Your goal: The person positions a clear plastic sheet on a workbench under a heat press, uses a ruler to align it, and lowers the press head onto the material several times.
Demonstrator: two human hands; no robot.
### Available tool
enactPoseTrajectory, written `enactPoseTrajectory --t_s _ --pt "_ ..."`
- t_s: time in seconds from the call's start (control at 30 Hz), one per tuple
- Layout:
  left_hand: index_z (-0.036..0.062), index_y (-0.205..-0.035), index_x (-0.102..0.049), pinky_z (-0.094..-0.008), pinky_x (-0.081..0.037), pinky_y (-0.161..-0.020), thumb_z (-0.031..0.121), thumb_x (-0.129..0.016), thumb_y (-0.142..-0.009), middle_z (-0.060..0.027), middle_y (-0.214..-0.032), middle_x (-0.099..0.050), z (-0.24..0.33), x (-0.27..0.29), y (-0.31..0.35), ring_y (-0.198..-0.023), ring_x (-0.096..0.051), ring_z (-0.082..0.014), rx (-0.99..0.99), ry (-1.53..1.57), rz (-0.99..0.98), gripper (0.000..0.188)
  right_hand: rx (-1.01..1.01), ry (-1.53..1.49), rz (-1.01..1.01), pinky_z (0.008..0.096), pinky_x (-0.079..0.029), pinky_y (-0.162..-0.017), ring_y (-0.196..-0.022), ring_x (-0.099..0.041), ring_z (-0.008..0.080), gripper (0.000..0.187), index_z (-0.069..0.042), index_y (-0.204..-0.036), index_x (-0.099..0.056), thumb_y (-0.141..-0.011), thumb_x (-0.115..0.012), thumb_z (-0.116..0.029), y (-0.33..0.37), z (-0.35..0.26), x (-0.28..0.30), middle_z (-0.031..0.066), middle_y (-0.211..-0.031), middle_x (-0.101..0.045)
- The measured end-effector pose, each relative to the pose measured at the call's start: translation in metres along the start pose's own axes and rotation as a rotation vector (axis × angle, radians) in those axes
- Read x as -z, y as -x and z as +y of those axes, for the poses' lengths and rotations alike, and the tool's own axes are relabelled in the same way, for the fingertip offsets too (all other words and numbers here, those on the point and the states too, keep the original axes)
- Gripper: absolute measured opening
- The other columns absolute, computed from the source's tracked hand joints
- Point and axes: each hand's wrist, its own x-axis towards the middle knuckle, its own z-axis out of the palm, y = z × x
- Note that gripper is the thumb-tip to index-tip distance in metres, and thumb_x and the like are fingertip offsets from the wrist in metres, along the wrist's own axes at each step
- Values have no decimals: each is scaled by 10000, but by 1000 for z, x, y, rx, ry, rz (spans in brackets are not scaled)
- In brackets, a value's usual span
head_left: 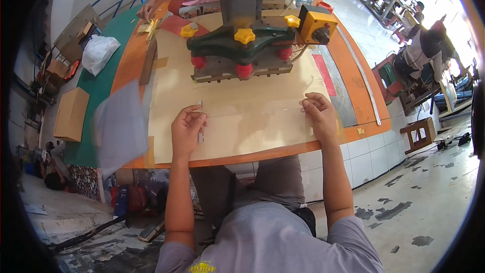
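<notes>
Both hands are over the cream board on the orange table, below the press head. My left hand (188, 127) is closed in a pinch, beside a narrow grey strip (200, 137). My right hand (319, 115) is likewise pinched, thumb against fingers. Between them stretches a faint clear plastic film (252, 111), barely visible against the cream board (237, 141); its edges are hard to make out. Ahead of the hands, the press head (242, 45) has a dark green bracket, yellow star knobs, red feet and a flat metal plate raised above the board.
A translucent sheet (120, 127) hangs at the table's left edge, near a cardboard box (70, 115) and a white plastic bag (100, 53). Another person's hand (147, 11) touches gold pieces (146, 27) at the far left. On the right are a yellow control box (318, 24) and a metal ruler (361, 73).
</notes>
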Motion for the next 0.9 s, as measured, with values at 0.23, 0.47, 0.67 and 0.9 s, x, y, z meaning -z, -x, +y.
enactPoseTrajectory --t_s 0.23,0.47,0.67,0.9 --pt "-20 -1273 -611 -246 -513 -675 26 -673 -989 -113 -991 -758 0 -1 1 -797 -682 -120 2 38 26 294 5 18 -11 223 -483 -697 -814 -676 85 232 -14 -1163 -672 -947 -744 -54 -2 0 1 56 -975 -769" --pt "6 -1259 -619 -246 -533 -697 26 -659 -996 -100 -998 -753 -5 3 0 -825 -695 -127 -18 49 15 267 -21 35 -5 221 -482 -696 -811 -671 78 193 -20 -1119 -677 -944 -748 -59 -4 3 4 44 -964 -764" --pt "12 -1265 -623 -250 -539 -701 26 -660 -992 -97 -1010 -752 -6 9 2 -848 -702 -134 -10 78 20 276 -6 79 -35 220 -477 -698 -804 -661 74 168 -27 -1100 -682 -946 -742 -54 -2 -2 -3 29 -954 -755" --pt "-23 -1272 -617 -261 -536 -700 15 -644 -987 -112 -1034 -753 2 5 5 -862 -703 -141 7 123 -5 289 5 98 13 220 -477 -703 -809 -651 66 161 -27 -1105 -688 -952 -733 -45 -3 0 1 16 -951 -744"
